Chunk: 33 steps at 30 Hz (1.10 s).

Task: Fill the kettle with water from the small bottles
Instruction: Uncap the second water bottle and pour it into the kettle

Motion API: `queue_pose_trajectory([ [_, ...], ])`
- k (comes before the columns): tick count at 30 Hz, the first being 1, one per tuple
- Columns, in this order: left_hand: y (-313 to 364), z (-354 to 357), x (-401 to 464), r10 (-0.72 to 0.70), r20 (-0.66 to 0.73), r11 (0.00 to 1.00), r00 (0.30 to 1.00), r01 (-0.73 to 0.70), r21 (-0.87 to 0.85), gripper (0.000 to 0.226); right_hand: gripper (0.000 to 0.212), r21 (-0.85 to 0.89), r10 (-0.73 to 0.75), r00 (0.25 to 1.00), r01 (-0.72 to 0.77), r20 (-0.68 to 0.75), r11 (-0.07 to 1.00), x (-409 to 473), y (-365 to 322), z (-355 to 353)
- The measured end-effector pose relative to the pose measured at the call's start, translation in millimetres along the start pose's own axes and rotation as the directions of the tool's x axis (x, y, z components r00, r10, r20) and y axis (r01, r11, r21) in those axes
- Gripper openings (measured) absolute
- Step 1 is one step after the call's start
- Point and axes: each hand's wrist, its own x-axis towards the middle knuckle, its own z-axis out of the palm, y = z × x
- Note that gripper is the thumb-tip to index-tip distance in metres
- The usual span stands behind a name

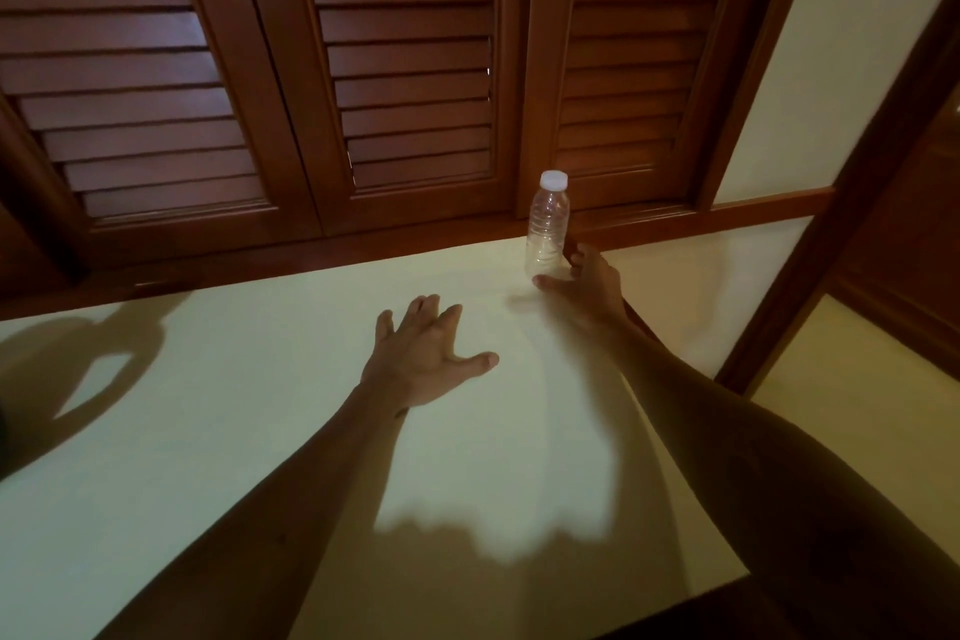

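Observation:
A small clear plastic bottle (pixel 546 229) with a white cap stands upright at the far edge of the pale countertop (pixel 260 405), close to the wooden shutters. My right hand (pixel 587 283) is just right of the bottle's base, fingers spread, thumb and fingertips almost at the base without closing round it. Hovering over the counter's middle, my left hand (pixel 428 353) has its fingers spread and holds nothing. The kettle itself is out of view; only a kettle-shaped shadow (pixel 78 364) falls on the counter at the left.
Dark wooden louvred shutters (pixel 405 68) rise behind the counter. A wooden frame (pixel 831 234) and a pale wall stand at the right, where the counter ends.

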Motion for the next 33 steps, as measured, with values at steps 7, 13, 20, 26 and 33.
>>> queue_pose_trajectory([
  [7,-3.1,-0.4,-6.1,0.039,-0.047,0.998,0.998,-0.042,-0.046,0.078,0.06,-0.103,-0.01,1.0,0.01,0.0,0.995,-62.7,5.4,-5.0],
  [13,-22.0,-17.3,-63.3,0.123,-0.001,0.988,0.992,-0.122,-0.099,0.068,0.053,-0.379,-0.173,0.962,0.244,0.21,0.893,-118.0,-17.3,10.9],
  [20,-117.4,-36.1,-189.9,0.096,0.042,0.973,0.994,-0.085,-0.217,0.072,0.048,-0.352,-0.255,0.882,0.402,0.397,0.845,-213.7,-88.1,98.1],
  [26,-224.1,-46.5,-328.7,0.113,-0.025,0.972,0.993,-0.116,-0.206,0.058,0.038,-0.277,-0.386,0.795,0.547,0.468,0.79,-333.5,-152.1,193.9],
  [33,-328.0,-55.8,-451.3,0.006,-0.112,0.966,0.994,-0.035,-0.255,0.046,0.031,-0.168,-0.389,0.782,0.521,0.486,0.837,-436.2,-215.8,263.7],
])
